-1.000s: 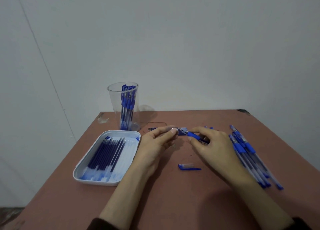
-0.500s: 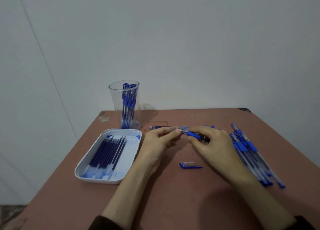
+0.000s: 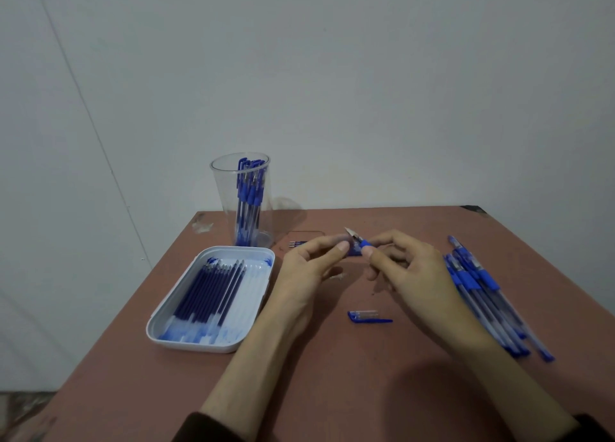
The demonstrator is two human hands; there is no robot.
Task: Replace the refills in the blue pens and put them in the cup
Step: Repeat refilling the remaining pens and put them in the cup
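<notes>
The left hand (image 3: 311,268) and the right hand (image 3: 412,268) meet over the table (image 3: 349,375), each pinching one end of a single blue pen (image 3: 356,248). Its long axis runs roughly side to side between them, pale tip poking up and away. The tray (image 3: 254,275) of refills (image 3: 213,285) lies just beside the left hand, so I judge that hand nearer for fetching one; the cup (image 3: 223,192) stands beyond the tray.

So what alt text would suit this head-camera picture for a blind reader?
The left hand and right hand pinch a blue pen over a reddish table. A white tray of refills lies left, a clear cup of pens behind it, loose pens right.
</notes>
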